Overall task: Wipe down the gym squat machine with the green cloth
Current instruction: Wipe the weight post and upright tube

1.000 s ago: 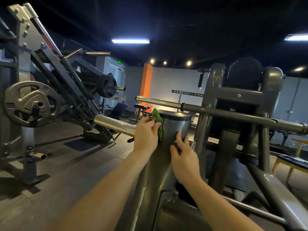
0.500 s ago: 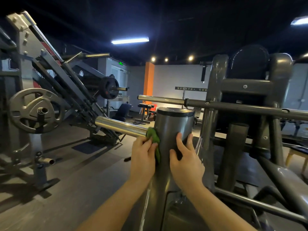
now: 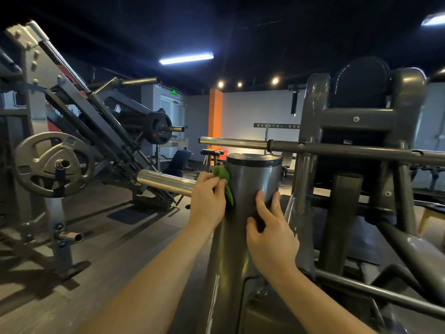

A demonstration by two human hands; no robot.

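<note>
The step in hand is judged to be the wiping of the upper left flank of the squat machine (image 3: pixel 356 150), at the round grey column (image 3: pixel 252 179) nearest the camera. The left hand (image 3: pixel 207 201) grips the green cloth (image 3: pixel 222 175), fingers curled over it and pressing it against the column's left side just below the black cap (image 3: pixel 254 159). Most of the cloth is hidden under the palm, with only a bunched tuft above the knuckles and a narrow strip along the tube showing. The right hand (image 3: pixel 272 237) holds nothing; it lies on the front of the column with fingers spread and fairly straight, apparently bracing. To do the stroke well, the cloth should be flattened out so that more of it meets the curved wall, and the passes should run along the tube and wrap round to its far side, overlapping each other. The braced palm covers a patch that will itself need wiping (fingerprints are likely to show on this finish). The cap's rim and the junction with the chrome sleeve (image 3: pixel 163 180) to the left appear worth separate attention. The column is smooth painted metal with a satin sheen and soft highlights. The sleeve is mirror-polished and cylindrical, and the cap is matt and flat-topped. The cloth looks soft and thin and creases easily. A spoked weight plate (image 3: pixel 51 163) hangs on a neighbouring machine, well apart.
</note>
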